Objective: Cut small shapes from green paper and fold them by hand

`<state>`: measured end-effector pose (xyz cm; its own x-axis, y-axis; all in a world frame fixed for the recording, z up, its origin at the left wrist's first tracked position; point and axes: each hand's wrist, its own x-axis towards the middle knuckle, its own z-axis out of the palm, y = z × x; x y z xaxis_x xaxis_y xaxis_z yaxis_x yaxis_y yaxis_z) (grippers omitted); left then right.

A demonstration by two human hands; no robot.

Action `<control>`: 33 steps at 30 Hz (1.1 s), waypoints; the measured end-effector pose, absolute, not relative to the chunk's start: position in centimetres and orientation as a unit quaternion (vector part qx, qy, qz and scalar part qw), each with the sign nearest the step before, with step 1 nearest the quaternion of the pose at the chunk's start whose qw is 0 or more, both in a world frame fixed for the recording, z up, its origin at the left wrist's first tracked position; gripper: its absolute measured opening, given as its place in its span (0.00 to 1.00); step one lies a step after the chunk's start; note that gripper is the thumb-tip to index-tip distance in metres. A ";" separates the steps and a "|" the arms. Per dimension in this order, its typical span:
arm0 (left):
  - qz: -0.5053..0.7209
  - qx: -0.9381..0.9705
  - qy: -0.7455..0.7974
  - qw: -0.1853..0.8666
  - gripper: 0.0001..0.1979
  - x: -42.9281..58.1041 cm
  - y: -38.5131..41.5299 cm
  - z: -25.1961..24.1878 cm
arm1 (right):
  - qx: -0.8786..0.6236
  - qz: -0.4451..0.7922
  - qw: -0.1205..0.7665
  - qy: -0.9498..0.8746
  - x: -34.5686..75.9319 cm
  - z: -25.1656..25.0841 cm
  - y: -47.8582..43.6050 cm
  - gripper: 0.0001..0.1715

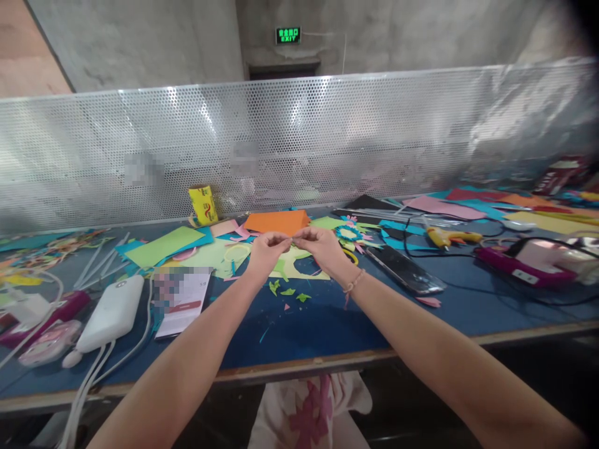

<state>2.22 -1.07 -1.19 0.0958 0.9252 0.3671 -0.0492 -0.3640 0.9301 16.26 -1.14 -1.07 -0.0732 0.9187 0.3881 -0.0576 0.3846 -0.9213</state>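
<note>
My left hand (269, 249) and my right hand (322, 248) meet fingertip to fingertip above the middle of the blue table (299, 340). Both are pinched closed, and whatever lies between the fingertips is too small to make out. Just behind them is a folded orange paper (276, 221). Pale green paper (306, 271) with cut-out gaps lies beneath the hands. Small green paper cuttings (289, 292) are scattered nearer the front edge. Right of my right hand sits a blue paper ring (349, 233).
A lit phone (185, 305) and white power bank (112, 312) lie left. On the right are a dark phone (407, 269), a yellow glue gun (452, 237), cables and a magenta power strip (528, 268). A perforated metal screen (281, 143) stands behind.
</note>
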 end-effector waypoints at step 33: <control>0.557 0.496 0.372 0.553 0.13 1.8 -0.8 -0.6 | -0.385 0.295 0.523 -0.701 16.7 -0.7 -1.0 0.08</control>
